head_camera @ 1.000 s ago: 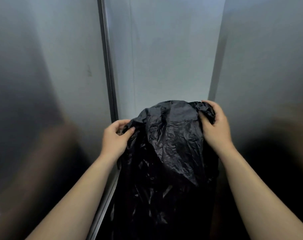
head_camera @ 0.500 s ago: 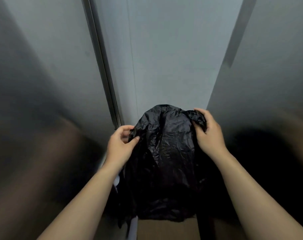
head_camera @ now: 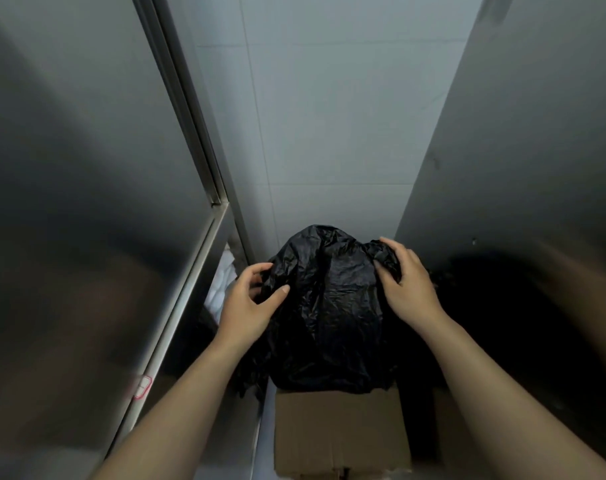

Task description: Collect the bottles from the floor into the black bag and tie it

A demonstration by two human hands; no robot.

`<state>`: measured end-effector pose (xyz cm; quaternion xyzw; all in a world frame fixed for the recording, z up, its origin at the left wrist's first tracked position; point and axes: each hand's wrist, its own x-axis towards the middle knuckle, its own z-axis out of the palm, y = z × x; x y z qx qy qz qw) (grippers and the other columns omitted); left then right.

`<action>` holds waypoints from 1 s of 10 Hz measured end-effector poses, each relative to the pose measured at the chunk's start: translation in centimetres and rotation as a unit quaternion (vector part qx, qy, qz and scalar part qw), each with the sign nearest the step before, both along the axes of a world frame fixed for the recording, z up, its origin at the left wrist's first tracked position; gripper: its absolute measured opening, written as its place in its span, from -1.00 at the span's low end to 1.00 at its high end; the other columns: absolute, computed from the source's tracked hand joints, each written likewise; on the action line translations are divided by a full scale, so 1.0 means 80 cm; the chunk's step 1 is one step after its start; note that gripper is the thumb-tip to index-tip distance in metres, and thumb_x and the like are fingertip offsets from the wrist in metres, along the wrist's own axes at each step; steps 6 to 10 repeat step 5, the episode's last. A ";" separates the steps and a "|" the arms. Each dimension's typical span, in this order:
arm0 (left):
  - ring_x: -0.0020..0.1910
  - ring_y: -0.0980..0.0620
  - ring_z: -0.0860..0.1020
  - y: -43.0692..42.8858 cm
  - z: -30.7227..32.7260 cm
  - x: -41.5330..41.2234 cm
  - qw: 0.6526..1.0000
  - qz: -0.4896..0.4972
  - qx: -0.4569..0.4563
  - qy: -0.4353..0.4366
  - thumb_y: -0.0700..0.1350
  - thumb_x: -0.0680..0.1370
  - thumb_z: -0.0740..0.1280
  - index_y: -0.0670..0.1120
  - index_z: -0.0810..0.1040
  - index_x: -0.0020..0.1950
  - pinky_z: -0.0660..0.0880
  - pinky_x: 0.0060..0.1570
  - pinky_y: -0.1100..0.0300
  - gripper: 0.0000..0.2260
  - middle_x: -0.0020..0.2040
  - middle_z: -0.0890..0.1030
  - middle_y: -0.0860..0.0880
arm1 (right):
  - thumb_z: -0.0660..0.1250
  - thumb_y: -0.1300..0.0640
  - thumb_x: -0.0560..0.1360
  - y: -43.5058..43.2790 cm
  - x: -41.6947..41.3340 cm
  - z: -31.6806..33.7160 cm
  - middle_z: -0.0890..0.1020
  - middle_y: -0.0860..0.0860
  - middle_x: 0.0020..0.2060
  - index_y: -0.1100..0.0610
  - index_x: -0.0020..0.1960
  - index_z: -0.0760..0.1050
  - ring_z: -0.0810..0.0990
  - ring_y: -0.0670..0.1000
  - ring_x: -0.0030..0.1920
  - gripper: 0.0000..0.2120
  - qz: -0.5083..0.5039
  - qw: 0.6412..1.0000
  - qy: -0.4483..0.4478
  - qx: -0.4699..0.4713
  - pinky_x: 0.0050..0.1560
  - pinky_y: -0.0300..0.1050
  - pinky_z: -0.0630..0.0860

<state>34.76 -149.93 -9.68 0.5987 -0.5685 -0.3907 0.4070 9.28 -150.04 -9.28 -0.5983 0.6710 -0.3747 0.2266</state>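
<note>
Risk (judged): thin film of black bag (head_camera: 329,306) may tear or slip, since both grips sit on crumpled plastic near its top; uneven pull, L vs R, could rip an edge or drop one side behind cardboard box (head_camera: 339,431). The gap betw. steel panel (head_camera: 87,202) and grey side panel (head_camera: 537,150) is tight, so a snag on a box corner is possible. Bottles: none visible; bag contents can't be told.

Position: the bag is held up before tiled wall (head_camera: 329,116). Its lower part meets the box top; resting or just in front, unclear. Left hand (head_camera: 249,306) pinches the bag's left edge, thumb on the front face. Right hand (head_camera: 409,285) grips the bunched upper-right corner, fingers curled over it. The bag spans betw. both hands and is not yet tied.
</note>
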 end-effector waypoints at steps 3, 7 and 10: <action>0.38 0.06 0.35 0.026 0.040 0.015 0.992 -0.037 0.006 -0.117 0.23 0.40 0.38 0.16 0.32 0.39 0.32 0.37 -0.01 -0.40 0.38 0.39 0.05 | 0.28 -0.01 0.52 0.054 0.002 0.047 0.31 0.11 0.42 0.07 0.48 0.20 0.25 0.03 0.44 -0.42 0.010 0.999 0.048 0.001 0.35 -0.25 0.12; 0.43 0.03 0.28 0.047 0.076 -0.001 0.984 -0.053 -0.042 -0.165 0.32 0.42 0.26 0.11 0.26 0.45 0.23 0.32 0.15 -0.35 0.46 0.31 0.00 | 0.19 -0.13 0.54 0.098 0.011 0.080 0.14 0.04 0.51 0.00 0.50 0.12 0.09 -0.02 0.50 -0.41 0.014 0.996 0.093 0.013 0.39 -0.18 0.07; 0.43 0.03 0.28 0.047 0.076 -0.001 0.984 -0.053 -0.042 -0.165 0.32 0.42 0.26 0.11 0.26 0.45 0.23 0.32 0.15 -0.35 0.46 0.31 0.00 | 0.19 -0.13 0.54 0.098 0.011 0.080 0.14 0.04 0.51 0.00 0.50 0.12 0.09 -0.02 0.50 -0.41 0.014 0.996 0.093 0.013 0.39 -0.18 0.07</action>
